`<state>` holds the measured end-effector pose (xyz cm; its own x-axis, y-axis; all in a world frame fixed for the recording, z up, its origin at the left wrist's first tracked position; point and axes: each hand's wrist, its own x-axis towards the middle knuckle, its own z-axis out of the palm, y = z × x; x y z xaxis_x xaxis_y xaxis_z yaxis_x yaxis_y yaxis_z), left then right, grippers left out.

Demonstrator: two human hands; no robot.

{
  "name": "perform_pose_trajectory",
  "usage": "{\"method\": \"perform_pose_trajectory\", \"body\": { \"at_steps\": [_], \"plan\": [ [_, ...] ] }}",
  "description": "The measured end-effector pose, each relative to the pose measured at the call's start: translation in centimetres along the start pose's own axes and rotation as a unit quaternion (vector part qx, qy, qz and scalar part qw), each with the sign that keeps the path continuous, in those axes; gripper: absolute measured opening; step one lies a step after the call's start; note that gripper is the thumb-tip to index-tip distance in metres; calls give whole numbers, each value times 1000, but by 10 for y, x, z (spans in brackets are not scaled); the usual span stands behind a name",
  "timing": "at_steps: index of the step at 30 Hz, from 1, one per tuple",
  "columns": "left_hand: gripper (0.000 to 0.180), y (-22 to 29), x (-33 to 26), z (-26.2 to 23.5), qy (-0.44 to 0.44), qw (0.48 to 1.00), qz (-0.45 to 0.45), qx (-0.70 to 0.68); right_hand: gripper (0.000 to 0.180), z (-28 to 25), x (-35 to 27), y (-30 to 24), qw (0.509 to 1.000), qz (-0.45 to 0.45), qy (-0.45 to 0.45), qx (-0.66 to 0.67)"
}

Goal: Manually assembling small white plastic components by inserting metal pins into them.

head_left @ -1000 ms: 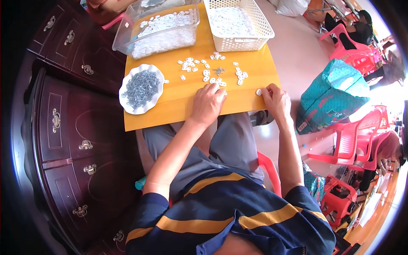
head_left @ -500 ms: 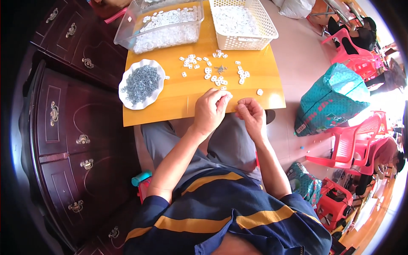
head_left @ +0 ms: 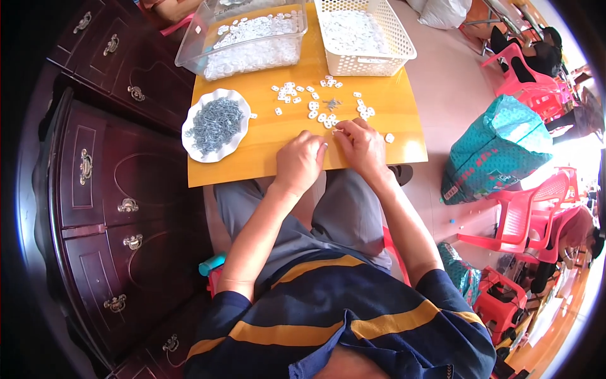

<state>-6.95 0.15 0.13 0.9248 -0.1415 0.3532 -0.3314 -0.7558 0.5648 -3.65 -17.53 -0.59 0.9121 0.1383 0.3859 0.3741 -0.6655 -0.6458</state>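
Note:
My left hand (head_left: 302,162) hovers over the table's front edge, fingers pinched; a small pale bit shows at the fingertips, too small to name. Beside it, my right hand (head_left: 362,146) reaches over the table with thumb and forefinger closed on a small white plastic piece (head_left: 334,131). Just beyond lie loose white two-holed plastic pieces (head_left: 314,106), and amid them a small heap of grey metal pins (head_left: 331,104). To the left, a white scalloped plate (head_left: 238,141) carries a pile of similar thin grey metal pins (head_left: 216,125).
A clear plastic bin (head_left: 252,58) and a white perforated basket (head_left: 369,66), both holding white pieces, stand at the table's far side. Dark wooden drawers (head_left: 95,164) rise at left. A teal woven bag (head_left: 495,151) and pink chairs (head_left: 511,215) are at right, with people beyond.
My right hand has moved forward and left, onto the white piece by the group. My left hand has drawn back slightly toward me. The whole view has shifted a little.

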Motion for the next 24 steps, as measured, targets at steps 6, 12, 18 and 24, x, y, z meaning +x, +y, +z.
{"method": "perform_pose_trajectory", "body": {
  "at_steps": [6,12,18,24],
  "plan": [
    [6,-2,-5,2,4,999,44,23,11,13,3,4,999,1,-15,-39],
    [6,-3,3,6,5,998,69,-6,15,10,4,9,998,1,-25,-62],
    [8,-1,25,5,48,995,83,-18,11,-18,-21,-3,988,70,85,107],
    [29,0,68,23,38,991,99,84,8,-30,-58,3,975,111,96,167]
  ]
}}
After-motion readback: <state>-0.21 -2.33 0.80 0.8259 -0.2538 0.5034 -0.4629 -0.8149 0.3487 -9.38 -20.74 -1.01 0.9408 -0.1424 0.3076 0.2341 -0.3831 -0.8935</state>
